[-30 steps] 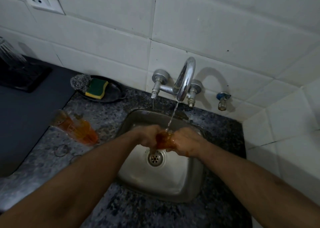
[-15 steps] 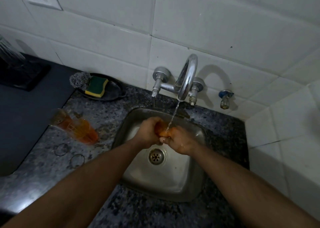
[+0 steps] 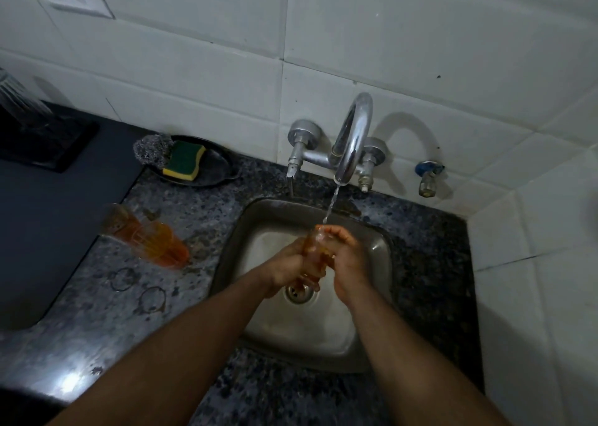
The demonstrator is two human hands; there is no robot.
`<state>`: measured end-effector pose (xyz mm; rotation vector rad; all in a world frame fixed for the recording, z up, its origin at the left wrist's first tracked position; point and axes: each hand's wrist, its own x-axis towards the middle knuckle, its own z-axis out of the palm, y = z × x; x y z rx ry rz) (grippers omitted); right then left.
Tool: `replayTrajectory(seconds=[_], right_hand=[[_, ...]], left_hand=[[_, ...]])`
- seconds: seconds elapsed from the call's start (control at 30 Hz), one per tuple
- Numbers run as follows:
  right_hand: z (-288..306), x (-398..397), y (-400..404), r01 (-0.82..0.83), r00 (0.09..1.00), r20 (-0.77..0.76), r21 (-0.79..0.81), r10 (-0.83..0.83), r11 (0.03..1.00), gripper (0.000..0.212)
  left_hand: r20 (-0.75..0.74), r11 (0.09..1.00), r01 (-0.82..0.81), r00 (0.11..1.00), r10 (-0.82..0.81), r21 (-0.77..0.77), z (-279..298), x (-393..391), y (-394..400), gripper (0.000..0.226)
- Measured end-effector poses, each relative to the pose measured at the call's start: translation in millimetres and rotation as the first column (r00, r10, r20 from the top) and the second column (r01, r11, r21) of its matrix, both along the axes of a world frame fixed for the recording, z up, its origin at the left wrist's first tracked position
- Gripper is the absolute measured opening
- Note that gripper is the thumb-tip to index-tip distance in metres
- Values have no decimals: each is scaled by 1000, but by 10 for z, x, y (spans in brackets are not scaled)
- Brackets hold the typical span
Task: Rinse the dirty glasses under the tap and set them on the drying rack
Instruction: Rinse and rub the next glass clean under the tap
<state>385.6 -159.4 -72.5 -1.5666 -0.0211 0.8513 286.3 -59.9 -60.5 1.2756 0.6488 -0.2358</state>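
Amber glass (image 3: 313, 257), over the sink (image 3: 380, 247): left hand (image 3: 284, 270) and right hand (image 3: 348, 260) are both gripping it, tilting its mouth into the tap (image 3: 351, 141) stream for rinsing, while more glasses (image 3: 145, 236) are lying waiting on the counter (image 3: 200, 218).

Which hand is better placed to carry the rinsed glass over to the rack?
Probably left: the left hand grips the amber glass low on the side toward the rack, while the right hand wraps its far side.
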Motion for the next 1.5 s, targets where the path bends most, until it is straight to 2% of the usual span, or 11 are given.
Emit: replayTrajectory(seconds=[0.17, 0.37, 0.47, 0.53, 0.7, 0.83, 0.97, 1.07, 1.23, 1.4, 1.5], right_hand=[[-108, -140, 255, 139, 807, -558, -135, -191, 981, 28], [-179, -210, 527, 113, 697, -699, -110, -158, 987, 52], [-228, -200, 631, 158, 864, -428, -267, -263, 951, 42], [-251, -194, 577, 197, 979, 138, -422, -152, 885, 41], [-153, -210, 188, -128, 417, 765, -485, 491, 865, 39], [39, 0, -77, -341, 48, 762, -595, 645, 728, 27], [351, 291, 24, -539, 192, 414, -713, 890, 448, 24], [385, 230, 126, -598, 434, 338, -585, 835, 548, 24], [490, 274, 152, -449, -275, 350, -870, 896, 203, 28], [472, 207, 293, -573, 83, 466, -701, 881, 425, 25], [501, 229, 234, -472, -155, 475, -806, 866, 358, 24]], left_hand=[[-241, 984, -148, 956, 167, 95, 34, 18, -12, 43], [-277, 899, -354, 864, 421, 259, -25, 42, 115, 60], [-258, 848, -447, 817, 516, 283, -50, 58, 110, 50], [-297, 800, -580, 745, 596, 151, -65, 84, 91, 43], [-374, 673, -728, 665, 647, -131, -125, 143, 135, 29], [-364, 751, -634, 755, 546, -188, -78, 191, 172, 25], [-303, 901, -377, 903, 306, -215, -115, 240, 200, 42], [-216, 832, -514, 854, 474, -207, -143, 228, 175, 30], [-242, 895, -405, 902, 358, -188, -103, 79, 261, 41], [-101, 721, -658, 750, 654, -220, -100, 183, 246, 32], [-171, 783, -602, 797, 579, -157, -162, 192, 307, 24]])
